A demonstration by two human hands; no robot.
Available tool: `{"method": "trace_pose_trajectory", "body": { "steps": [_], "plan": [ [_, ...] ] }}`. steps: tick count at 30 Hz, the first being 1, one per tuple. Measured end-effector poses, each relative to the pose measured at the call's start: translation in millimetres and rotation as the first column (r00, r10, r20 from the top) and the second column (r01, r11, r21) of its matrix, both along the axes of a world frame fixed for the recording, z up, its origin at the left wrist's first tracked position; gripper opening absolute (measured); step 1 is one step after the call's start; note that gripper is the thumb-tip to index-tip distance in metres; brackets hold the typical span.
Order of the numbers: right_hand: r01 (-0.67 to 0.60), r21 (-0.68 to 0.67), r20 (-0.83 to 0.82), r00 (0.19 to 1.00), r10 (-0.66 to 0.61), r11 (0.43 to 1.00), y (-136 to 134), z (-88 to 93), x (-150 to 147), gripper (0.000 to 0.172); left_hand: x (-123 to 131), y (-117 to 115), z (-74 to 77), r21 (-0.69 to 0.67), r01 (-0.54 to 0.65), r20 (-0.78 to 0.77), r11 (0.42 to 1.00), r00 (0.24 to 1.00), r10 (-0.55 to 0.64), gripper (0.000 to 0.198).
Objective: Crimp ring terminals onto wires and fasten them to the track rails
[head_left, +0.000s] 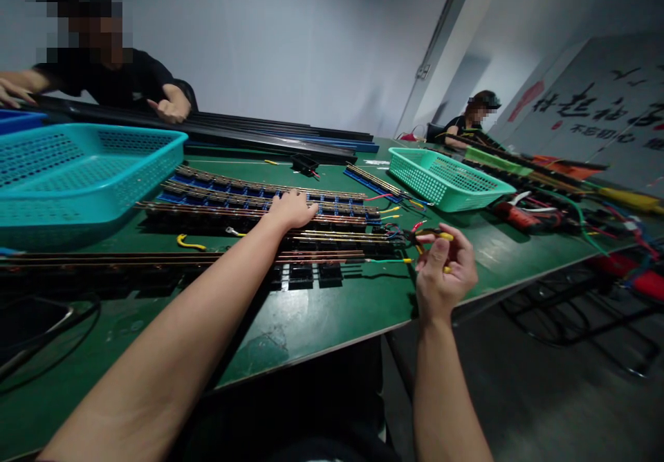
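Observation:
My left hand (291,210) lies palm down on a row of long copper rail strips with black and blue clips (311,223), fingers flat on them. My right hand (443,272) is closed around a small yellow-handled plier tool (440,237) near the table's front edge. The tool's tip points at the strips' right ends, where red, yellow and green wires (394,206) stick out.
A large blue basket (77,171) stands at the left, a green basket (446,182) at the right. Long black profiles (259,130) lie along the far edge. One person sits across at the far left, another at the far right. Tools and cables (539,216) crowd the right side.

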State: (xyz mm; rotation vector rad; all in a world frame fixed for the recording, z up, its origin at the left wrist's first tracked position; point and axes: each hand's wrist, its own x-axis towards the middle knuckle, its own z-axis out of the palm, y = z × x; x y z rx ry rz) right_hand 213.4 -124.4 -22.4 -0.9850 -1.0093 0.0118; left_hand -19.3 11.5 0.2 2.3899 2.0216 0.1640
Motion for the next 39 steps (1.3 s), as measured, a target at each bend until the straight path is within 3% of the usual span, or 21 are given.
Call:
{"method": "trace_pose_trajectory", "body": {
  "steps": [4, 8, 14, 17, 22, 25, 31, 35, 39],
  "plan": [
    [-0.024, -0.115, 0.163, 0.986, 0.043, 0.993, -2, -9.4, 3, 0.023, 0, 0, -0.2, 0.01, 0.01, 0.006, 1.0, 1.0, -0.01, 0.065],
    [-0.022, -0.217, 0.437, 0.892, 0.118, 0.976, -6, -14.8, 5, 0.02, 0, -1, 0.9, -0.002, 0.009, 0.005, 1.0, 1.0, -0.009, 0.066],
    [-0.047, -0.212, 0.543, 0.825, 0.158, 0.976, -6, -17.0, 8, 0.019, 0, -1, 1.0, -0.001, 0.004, 0.002, 1.0, 1.0, -0.004, 0.065],
    [-0.033, -0.222, 0.466, 0.874, 0.136, 0.974, -8, -15.1, 4, 0.019, 0, 0, 0.5, -0.004, 0.005, 0.001, 1.0, 1.0, -0.005, 0.064],
    [0.052, -0.177, 0.114, 0.993, -0.032, 0.983, -9, -8.8, -3, 0.026, 0, 1, -1.1, 0.008, 0.004, 0.004, 1.0, 1.0, -0.004, 0.064],
    [0.08, -0.102, -0.045, 0.995, -0.085, 0.992, -5, -6.0, -4, 0.029, 0, 1, -1.6, 0.011, 0.003, 0.002, 1.0, 1.0, -0.003, 0.064],
    [0.138, -0.055, -0.149, 0.978, -0.145, 0.989, -1, -1.8, -3, 0.031, 0, 0, -1.1, 0.01, 0.004, 0.007, 1.0, 1.0, -0.004, 0.066],
    [0.127, -0.007, -0.256, 0.959, -0.125, 0.992, -1, 0.8, -2, 0.029, -1, 1, -1.5, 0.015, 0.012, 0.011, 1.0, 1.0, -0.012, 0.066],
    [-0.047, -0.007, -0.188, 0.981, 0.045, 0.999, -4, -2.9, -2, 0.025, -1, 2, -3.1, 0.026, 0.015, 0.018, 1.0, 1.0, -0.015, 0.066]
  ]
}}
